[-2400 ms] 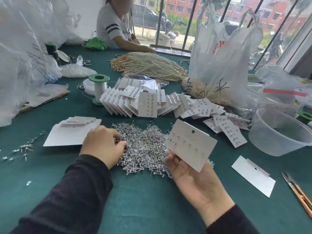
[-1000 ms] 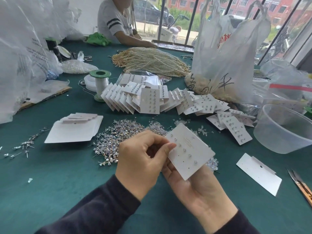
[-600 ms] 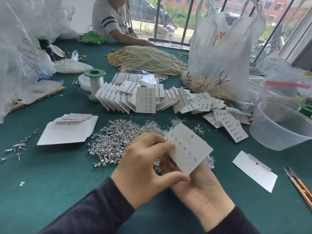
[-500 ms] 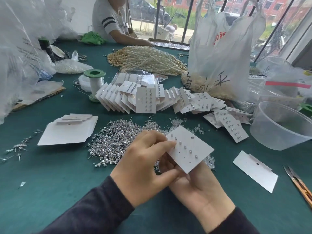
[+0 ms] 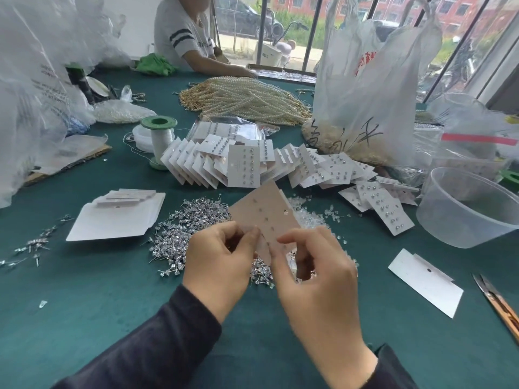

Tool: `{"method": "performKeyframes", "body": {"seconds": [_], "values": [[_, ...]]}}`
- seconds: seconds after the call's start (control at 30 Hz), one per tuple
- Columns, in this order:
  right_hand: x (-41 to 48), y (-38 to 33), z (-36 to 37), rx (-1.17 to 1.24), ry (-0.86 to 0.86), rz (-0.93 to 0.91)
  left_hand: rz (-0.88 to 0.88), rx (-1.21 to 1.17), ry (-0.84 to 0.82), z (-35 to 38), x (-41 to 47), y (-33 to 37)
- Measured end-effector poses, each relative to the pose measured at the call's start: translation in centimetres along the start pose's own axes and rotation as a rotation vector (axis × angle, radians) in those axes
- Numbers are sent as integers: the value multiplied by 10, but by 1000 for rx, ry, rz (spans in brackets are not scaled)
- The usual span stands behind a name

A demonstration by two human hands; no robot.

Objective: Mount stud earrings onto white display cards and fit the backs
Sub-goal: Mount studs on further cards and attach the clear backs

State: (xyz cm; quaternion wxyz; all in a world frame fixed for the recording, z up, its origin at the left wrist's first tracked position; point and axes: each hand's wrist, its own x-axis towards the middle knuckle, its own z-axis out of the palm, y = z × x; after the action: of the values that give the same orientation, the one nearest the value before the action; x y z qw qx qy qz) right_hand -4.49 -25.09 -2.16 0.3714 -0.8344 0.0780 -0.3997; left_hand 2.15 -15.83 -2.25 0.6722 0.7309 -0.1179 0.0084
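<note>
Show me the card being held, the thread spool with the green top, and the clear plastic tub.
held card (image 5: 264, 211), head view, middle of its visible face.
thread spool (image 5: 160, 140), head view, its white wound barrel.
clear plastic tub (image 5: 455, 233), head view, its near outer wall.

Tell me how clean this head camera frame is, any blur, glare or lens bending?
Head view: daylight enters through the windows behind, so the held card faces the camera shaded and tan; the right hand is slightly motion-smeared, the left hand sharper; window bars lean toward the edges, wide-angle distortion; the clear bag at upper left looks washed out.
</note>
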Motion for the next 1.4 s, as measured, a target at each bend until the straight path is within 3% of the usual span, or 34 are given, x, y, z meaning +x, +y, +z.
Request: {"method": "performKeyframes", "body": {"seconds": [0.07, 0.23, 0.47, 0.63, 0.8, 1.4], "values": [[-3, 1, 5, -104, 18, -92, -9, -40, -23, 2, -2, 1], [-3, 8, 8, -159, 33, -103, 4, -21, -43, 3, -5, 2], [0, 9, 6, -154, 25, -118, -136, -82, -108, 4, -5, 3], [16, 18, -7, -195, 32, -167, -224, -175, -16, -1, 1, 3], [34, 54, -22, -648, -358, 191, -325, -271, 14, -6, 3, 8], [35, 56, -14, -476, -287, 216, -381, -283, 25, -3, 3, 9]]}}
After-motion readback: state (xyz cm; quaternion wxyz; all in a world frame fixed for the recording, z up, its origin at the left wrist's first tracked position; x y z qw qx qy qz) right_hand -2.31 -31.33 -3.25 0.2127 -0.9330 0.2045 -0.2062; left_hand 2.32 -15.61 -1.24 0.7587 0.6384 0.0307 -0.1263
